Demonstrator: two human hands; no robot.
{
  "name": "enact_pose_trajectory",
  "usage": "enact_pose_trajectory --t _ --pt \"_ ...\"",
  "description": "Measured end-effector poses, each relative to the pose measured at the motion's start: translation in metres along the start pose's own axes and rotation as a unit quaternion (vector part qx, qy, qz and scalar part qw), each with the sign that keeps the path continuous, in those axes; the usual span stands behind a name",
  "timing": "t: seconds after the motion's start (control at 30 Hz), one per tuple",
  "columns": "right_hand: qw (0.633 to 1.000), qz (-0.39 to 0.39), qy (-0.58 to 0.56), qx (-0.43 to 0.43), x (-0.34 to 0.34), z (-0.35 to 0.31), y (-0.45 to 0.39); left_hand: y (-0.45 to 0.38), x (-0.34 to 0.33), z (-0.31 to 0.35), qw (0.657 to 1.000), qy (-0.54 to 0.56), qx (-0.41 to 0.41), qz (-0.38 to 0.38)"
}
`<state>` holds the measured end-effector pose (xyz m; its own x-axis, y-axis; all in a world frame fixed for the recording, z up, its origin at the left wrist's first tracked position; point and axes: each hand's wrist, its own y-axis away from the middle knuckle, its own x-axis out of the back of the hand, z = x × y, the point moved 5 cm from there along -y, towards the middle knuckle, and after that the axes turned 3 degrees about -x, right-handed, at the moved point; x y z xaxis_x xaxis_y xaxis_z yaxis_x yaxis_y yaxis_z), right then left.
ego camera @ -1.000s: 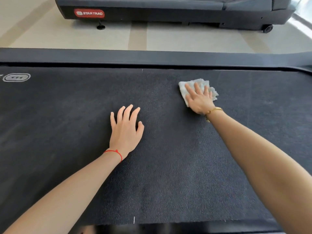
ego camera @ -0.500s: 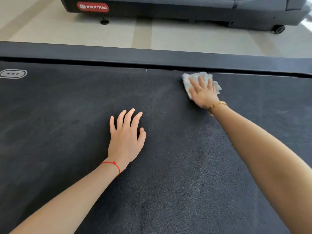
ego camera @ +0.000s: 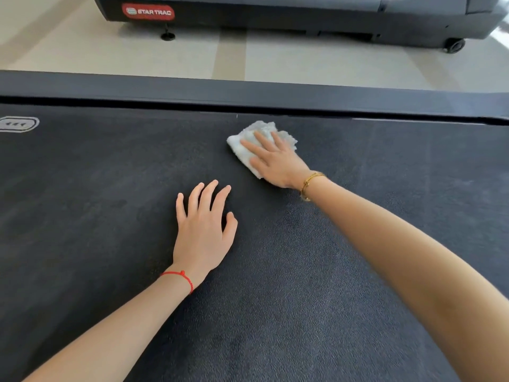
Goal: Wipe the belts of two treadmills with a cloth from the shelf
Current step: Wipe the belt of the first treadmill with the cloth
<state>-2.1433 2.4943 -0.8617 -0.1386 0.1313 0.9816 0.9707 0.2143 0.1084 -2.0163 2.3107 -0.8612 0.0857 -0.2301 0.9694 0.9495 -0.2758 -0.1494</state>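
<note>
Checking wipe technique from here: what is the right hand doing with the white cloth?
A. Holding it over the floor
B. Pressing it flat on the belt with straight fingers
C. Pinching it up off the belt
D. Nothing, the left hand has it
B: the right hand lies flat on the white cloth, pressing it onto the belt; the left hand rests bare on the belt.

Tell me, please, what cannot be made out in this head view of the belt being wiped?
- Part of the cloth: covered by the right hand pressing on it.
- The belt under the left hand and both forearms: hidden by them.
- The belt's ends: cut off by the left and right frame edges.
- The second treadmill: its belt lies above the top edge; only its base shows.
- The shelf: out of view.
</note>
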Motion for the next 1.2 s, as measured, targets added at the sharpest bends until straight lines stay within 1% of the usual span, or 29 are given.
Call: enact_pose_trajectory --t 0.03,0.1,0.2,0.27,0.33,0.43,0.53,0.6,0.63,0.7,0.77,0.87,0.93,1.0,1.07,1.13,1.2 --pt "1.000 0.008 0.003 -0.023 0.004 0.016 -0.001 0.000 0.000 0.000 1.000 0.002 -0.001 -0.001" --pt "0.994 0.018 -0.009 -0.104 0.014 0.056 -0.003 0.000 0.000 0.000 1.000 0.004 0.000 -0.004" --pt "0.972 0.006 -0.046 -0.231 0.022 0.106 -0.003 -0.001 -0.001 0.000 1.000 0.000 0.003 -0.001" --pt "0.965 -0.008 -0.055 -0.256 0.020 0.105 -0.006 -0.001 -0.001 0.000 1.000 -0.006 0.001 0.000" --pt "0.973 -0.005 -0.053 -0.223 0.016 0.078 -0.015 -0.002 -0.001 0.001 1.000 -0.011 0.001 0.003" --pt "0.990 -0.002 -0.039 -0.134 0.006 0.019 -0.025 -0.002 0.001 0.003 1.000 -0.017 0.001 0.004" --pt "0.998 -0.017 -0.027 -0.046 -0.006 -0.030 -0.025 -0.002 0.001 0.002 1.000 -0.017 -0.001 -0.002" --pt "0.999 -0.021 -0.029 -0.007 -0.006 -0.036 -0.021 -0.002 0.002 0.002 1.000 -0.009 -0.001 -0.001" --pt "0.999 -0.022 -0.027 -0.001 -0.004 -0.030 -0.020 -0.002 0.002 0.002 1.000 -0.005 -0.001 -0.001" --pt "1.000 -0.016 0.009 -0.012 0.003 -0.002 -0.024 -0.001 0.002 0.000 1.000 0.002 0.000 0.002" --pt "0.997 -0.004 0.039 -0.072 0.011 0.042 -0.021 -0.001 0.001 0.000 1.000 0.007 -0.001 0.005" --pt "0.980 0.018 -0.006 -0.200 0.022 0.118 0.003 -0.001 0.001 0.000 1.000 0.014 -0.001 0.005" --pt "0.970 0.009 -0.041 -0.238 0.022 0.138 0.021 -0.002 0.001 0.001 1.000 0.011 -0.001 0.005" --pt "0.970 0.008 -0.060 -0.236 0.018 0.132 0.029 -0.001 0.000 0.000 1.000 0.008 0.001 0.005" --pt "0.974 0.009 -0.070 -0.214 0.014 0.114 0.040 -0.001 0.000 0.001 1.000 0.009 0.000 0.009" --pt "0.982 0.008 -0.076 -0.175 0.010 0.089 0.060 -0.001 0.001 0.001 1.000 0.011 -0.001 0.012" --pt "0.992 0.015 -0.060 -0.114 0.006 0.058 0.088 -0.001 0.001 0.001 1.000 0.014 0.000 0.015"
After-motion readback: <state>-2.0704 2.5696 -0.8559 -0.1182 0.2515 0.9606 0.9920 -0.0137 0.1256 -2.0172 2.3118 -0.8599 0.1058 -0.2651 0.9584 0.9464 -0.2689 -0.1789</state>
